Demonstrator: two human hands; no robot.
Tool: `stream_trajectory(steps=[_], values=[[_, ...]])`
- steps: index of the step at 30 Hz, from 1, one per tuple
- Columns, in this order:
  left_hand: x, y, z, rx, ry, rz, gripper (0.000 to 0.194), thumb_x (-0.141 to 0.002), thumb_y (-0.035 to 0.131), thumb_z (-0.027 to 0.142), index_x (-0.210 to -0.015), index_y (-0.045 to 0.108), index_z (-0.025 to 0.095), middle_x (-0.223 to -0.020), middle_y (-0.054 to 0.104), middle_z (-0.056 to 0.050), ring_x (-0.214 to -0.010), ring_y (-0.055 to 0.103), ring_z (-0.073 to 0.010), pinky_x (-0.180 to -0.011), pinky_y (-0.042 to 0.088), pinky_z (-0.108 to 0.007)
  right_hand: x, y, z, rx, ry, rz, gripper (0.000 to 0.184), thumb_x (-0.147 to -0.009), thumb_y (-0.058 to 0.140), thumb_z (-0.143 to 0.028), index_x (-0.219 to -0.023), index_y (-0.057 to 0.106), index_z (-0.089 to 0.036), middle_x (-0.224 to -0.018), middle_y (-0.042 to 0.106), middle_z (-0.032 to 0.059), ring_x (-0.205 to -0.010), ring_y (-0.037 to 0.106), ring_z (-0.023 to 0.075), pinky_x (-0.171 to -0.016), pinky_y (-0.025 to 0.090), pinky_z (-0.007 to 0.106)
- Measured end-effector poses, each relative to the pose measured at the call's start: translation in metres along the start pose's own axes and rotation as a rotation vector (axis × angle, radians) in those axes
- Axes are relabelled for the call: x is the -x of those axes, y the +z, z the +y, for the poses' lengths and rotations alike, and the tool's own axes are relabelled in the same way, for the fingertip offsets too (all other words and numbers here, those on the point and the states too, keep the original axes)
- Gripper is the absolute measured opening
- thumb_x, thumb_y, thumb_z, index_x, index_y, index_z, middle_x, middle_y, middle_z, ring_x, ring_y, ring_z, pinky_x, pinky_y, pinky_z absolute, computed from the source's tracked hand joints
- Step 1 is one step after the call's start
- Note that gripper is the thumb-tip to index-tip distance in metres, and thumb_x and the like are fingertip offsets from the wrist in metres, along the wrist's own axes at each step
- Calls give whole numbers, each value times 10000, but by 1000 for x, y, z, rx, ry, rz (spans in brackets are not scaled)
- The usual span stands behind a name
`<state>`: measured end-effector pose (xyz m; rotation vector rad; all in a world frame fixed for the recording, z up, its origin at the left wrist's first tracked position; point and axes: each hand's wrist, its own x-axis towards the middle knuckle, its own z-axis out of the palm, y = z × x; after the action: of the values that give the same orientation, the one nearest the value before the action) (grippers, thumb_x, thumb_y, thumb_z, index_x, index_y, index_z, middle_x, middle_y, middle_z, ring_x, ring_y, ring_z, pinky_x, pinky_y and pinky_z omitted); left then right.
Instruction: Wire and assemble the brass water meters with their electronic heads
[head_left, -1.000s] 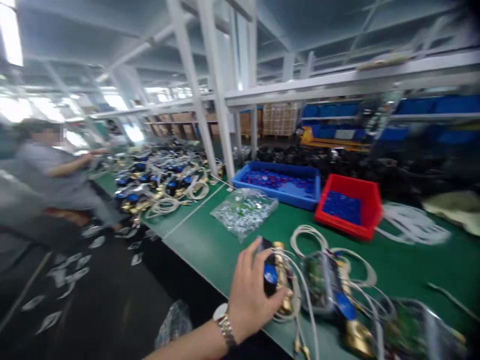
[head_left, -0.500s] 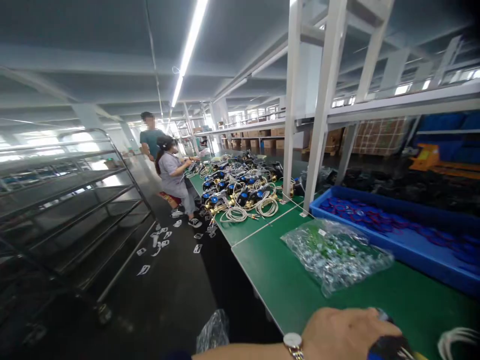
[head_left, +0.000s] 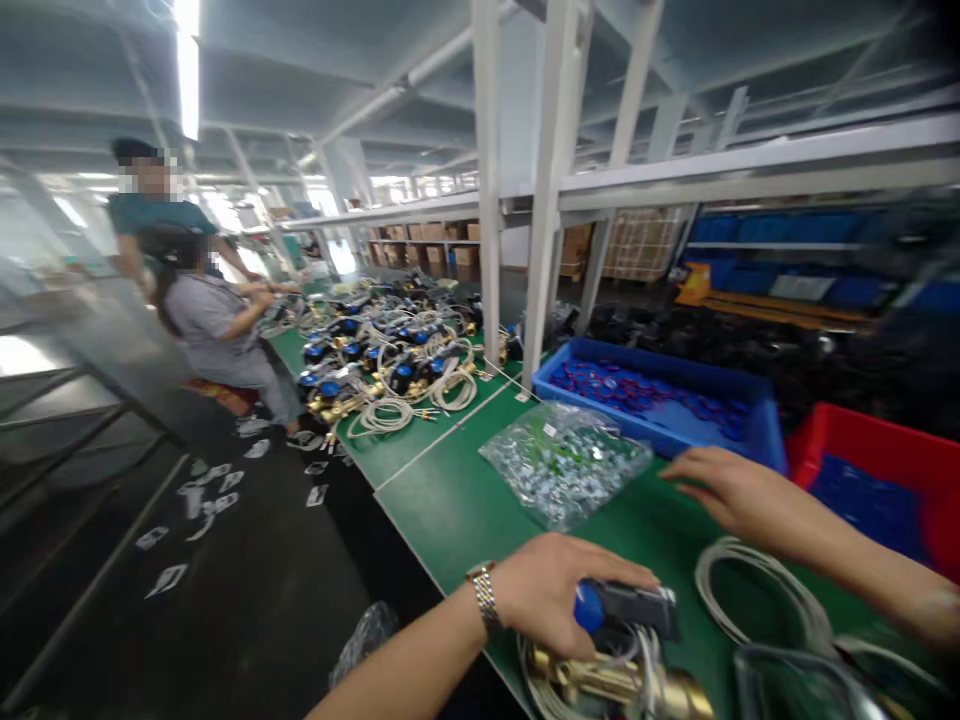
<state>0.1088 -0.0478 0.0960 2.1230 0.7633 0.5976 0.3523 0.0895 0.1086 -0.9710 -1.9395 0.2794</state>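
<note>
My left hand [head_left: 544,590], with a watch on its wrist, is closed over the black and blue head of a brass meter-like pipe fitting [head_left: 600,675] at the near edge of the green table. Pale cable is wound around the brass body. My right hand [head_left: 716,485] hovers over the table with its fingers stretched out and holds nothing. It is just right of a clear plastic bag [head_left: 566,465] of small pale parts with some green ones. Below the right forearm lies a coil of pale cable [head_left: 765,590].
A blue bin [head_left: 652,385] of blue parts with red edges and a red bin [head_left: 885,450] stand behind. Many similar brass fittings [head_left: 397,350] cover the table's far part. A seated person [head_left: 217,310] and a standing person [head_left: 124,235] are at left. White shelf posts [head_left: 547,200] rise behind the table.
The view has turned right and come closer to the table. My right hand has come into view from the right. The brass fitting under my left hand now shows more fully.
</note>
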Motion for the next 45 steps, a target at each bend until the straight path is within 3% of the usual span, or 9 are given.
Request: stream_trajectory(steps=[1, 2, 5, 8, 12, 18, 33, 40, 45], values=[[-4, -2, -4, 33, 38, -2, 830, -635, 744, 276, -1446, 567, 295, -1448, 619, -20, -1278, 625, -286, -1119, 463, -369, -3, -3, 5, 108, -77, -366, 145, -954, 639, -198, -934, 780, -229, -942, 754, 69, -876, 709, 188, -855, 565, 313], [-8, -3, -7, 59, 72, -19, 850, -605, 751, 250, -1437, 578, 296, -1426, 636, -31, -1266, 628, -298, -1121, 456, -385, -8, -3, 9, 245, -71, -560, 200, -938, 614, -127, -1006, 781, -213, -1023, 761, 82, -990, 707, 228, -936, 547, 356], [-17, -8, -16, 102, 88, -41, 894, -537, 768, 200, -1408, 607, 323, -1348, 653, -49, -1179, 641, -311, -1078, 469, -428, -30, 19, 19, 333, 7, -669, 314, -984, 515, -88, -1168, 743, -202, -1204, 740, 79, -1127, 681, 218, -1031, 505, 337], [-17, -11, -17, 90, 6, -37, 894, -520, 771, 158, -1380, 631, 357, -1221, 591, -51, -1075, 624, -267, -991, 507, -410, -47, 50, 31, 390, 59, -739, 236, -1003, 557, -142, -1157, 726, -200, -1204, 730, 72, -1131, 673, 201, -1030, 512, 344], [-15, -13, -15, 57, -47, -47, 917, -521, 766, 109, -1386, 618, 377, -1118, 545, -32, -1027, 594, -234, -948, 501, -389, -50, 74, 41, 501, 145, -738, 275, -999, 635, -340, -1208, 656, -162, -1238, 666, 97, -1092, 664, 234, -952, 563, 457], [-16, -14, -18, 46, -45, -73, 930, -535, 773, 97, -1404, 594, 377, -1100, 534, -23, -1020, 572, -224, -933, 491, -383, -49, 88, 48, 544, 193, -745, 332, -995, 638, -365, -1267, 624, -174, -1268, 643, 99, -1089, 658, 239, -930, 572, 454], [-12, -8, -15, 48, -55, -23, 938, -551, 701, 63, -1425, 574, 381, -1153, 532, -30, -1076, 558, -231, -1000, 471, -402, -48, 87, 38, 472, 130, -664, 308, -1007, 619, -349, -1259, 626, -173, -1257, 646, 97, -1105, 650, 241, -956, 557, 466], [-12, -7, -15, 41, -69, -18, 907, -558, 727, 86, -1406, 595, 379, -1116, 535, -28, -1032, 563, -227, -956, 480, -401, -44, 87, 36, 433, 99, -776, 286, -992, 642, -366, -1195, 654, -165, -1205, 669, 87, -1049, 668, 224, -921, 571, 442], [-13, -6, -14, 38, -71, -15, 920, -550, 706, 73, -1409, 591, 380, -1116, 540, -29, -1036, 562, -230, -963, 484, -410, -50, 81, 31, 445, 139, -698, 273, -990, 642, -372, -1159, 661, -158, -1192, 667, 84, -1049, 661, 224, -924, 562, 442]])
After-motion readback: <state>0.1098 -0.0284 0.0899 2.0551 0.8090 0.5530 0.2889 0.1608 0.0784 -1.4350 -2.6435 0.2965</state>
